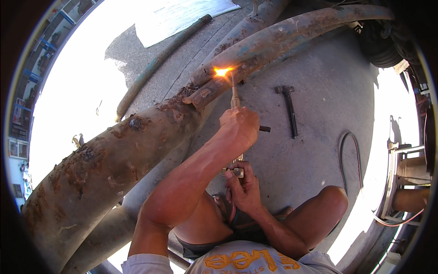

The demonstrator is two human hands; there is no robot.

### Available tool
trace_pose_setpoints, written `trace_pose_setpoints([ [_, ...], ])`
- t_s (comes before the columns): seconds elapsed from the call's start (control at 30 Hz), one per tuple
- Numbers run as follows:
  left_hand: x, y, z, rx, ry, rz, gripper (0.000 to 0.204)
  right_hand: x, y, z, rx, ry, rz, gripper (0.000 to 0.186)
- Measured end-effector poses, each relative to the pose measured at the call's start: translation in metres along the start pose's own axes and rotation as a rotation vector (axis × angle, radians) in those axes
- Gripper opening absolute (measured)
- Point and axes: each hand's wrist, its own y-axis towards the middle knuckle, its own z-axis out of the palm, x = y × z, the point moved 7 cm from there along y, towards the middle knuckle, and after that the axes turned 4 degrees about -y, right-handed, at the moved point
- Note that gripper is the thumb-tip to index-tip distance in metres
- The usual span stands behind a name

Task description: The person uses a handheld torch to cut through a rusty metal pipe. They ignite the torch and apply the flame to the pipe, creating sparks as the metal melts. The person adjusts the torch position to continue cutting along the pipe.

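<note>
My left hand [240,123] is wrapped round the front of a brass gas torch [235,98], whose thin tip points away from me. Further back, my right hand [245,188] closes on the torch's rear end by its brass valve knobs. A bright orange flame [222,72] burns at the tip against a rusty curved pipe [273,39]. Just under that lies a split, rust-brown pipe end [210,93]. A short dark rod [264,129] sticks out beside my left hand; what it belongs to is hidden.
A black hammer [289,109] lies on the concrete to the right. A thick rusty pipe [123,141] crosses the left side, with a thinner pipe [159,64] beyond it. Hoses [342,150] loop at the right. A white sheet [178,18] lies at the far side.
</note>
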Motion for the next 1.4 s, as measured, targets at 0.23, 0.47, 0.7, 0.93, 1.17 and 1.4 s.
trace_pose_setpoints([
  [0.23,-0.0005,0.0003,0.0004,-0.01,-0.005,0.004,0.015,0.0042,0.0001,-0.0003,-0.007,-0.03,-0.041,0.027],
  [0.47,-0.0006,-0.0007,-0.0005,0.0,0.007,-0.004,0.015,0.0067,0.0,0.0004,0.0,-0.037,-0.043,0.025],
  [0.7,0.0002,0.0009,0.0004,0.007,0.011,-0.008,0.015,0.004,0.0001,0.0004,0.007,-0.019,-0.018,0.025],
  [0.93,0.0015,0.0014,0.0015,-0.005,-0.003,-0.009,0.015,0.0047,0.0005,-0.0003,-0.004,-0.038,-0.041,0.025],
  [1.17,0.0026,0.0017,0.0008,0.021,0.001,-0.027,0.016,0.0063,0.0001,0.0003,0.001,-0.045,-0.045,0.023],
  [1.4,0.0017,0.0,-0.0012,0.037,0.015,-0.026,0.016,0.0049,-0.0008,0.0011,0.02,-0.016,-0.013,0.024],
])
